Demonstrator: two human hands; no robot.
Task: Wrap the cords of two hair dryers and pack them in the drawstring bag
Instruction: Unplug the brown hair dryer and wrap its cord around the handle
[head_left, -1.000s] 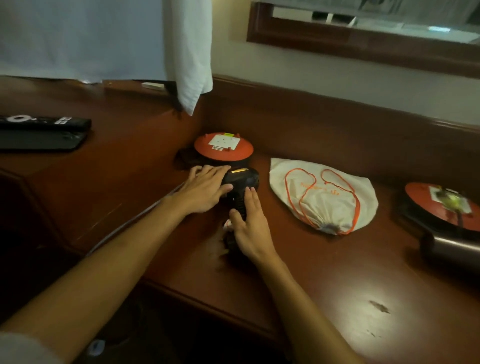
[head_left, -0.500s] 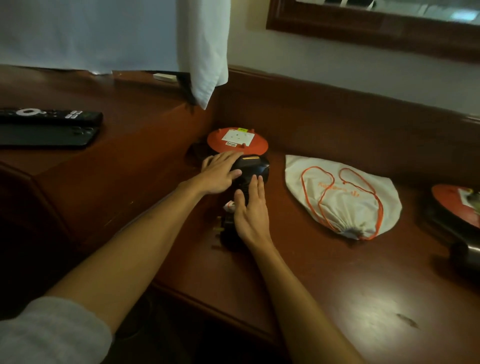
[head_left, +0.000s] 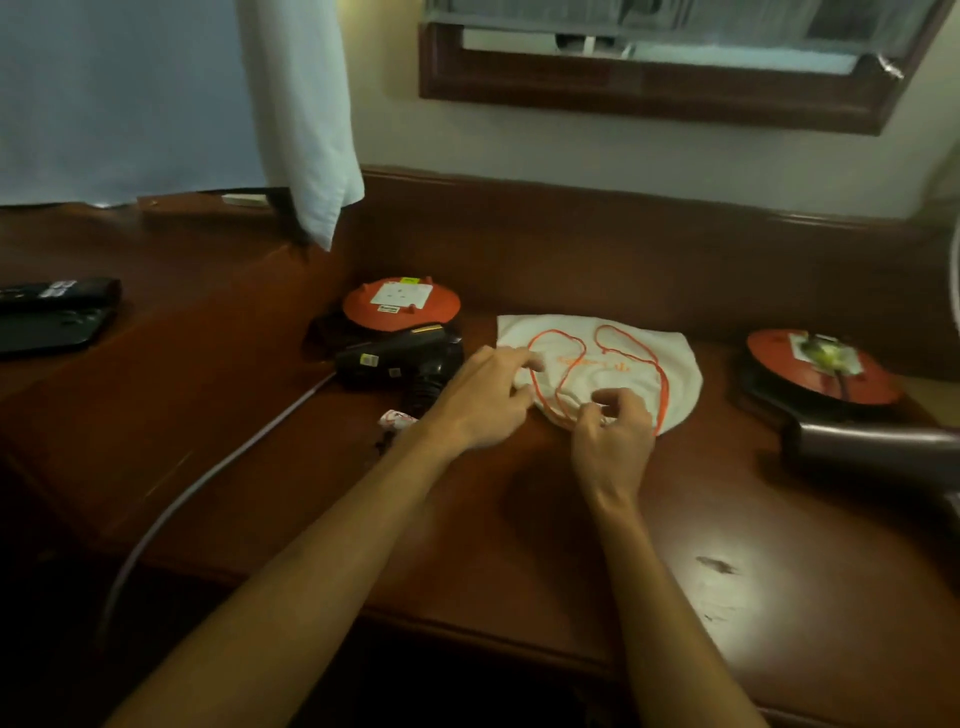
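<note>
Both hands: left hand loosely curled on drawstring bag; right hand pinching it.

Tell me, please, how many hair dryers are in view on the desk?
2. The black hair dryer lies left of the drawstring bag; the second hair dryer lies at the right edge, partly cut off.

Bare forearms; no sleeve apparently in view.
</note>
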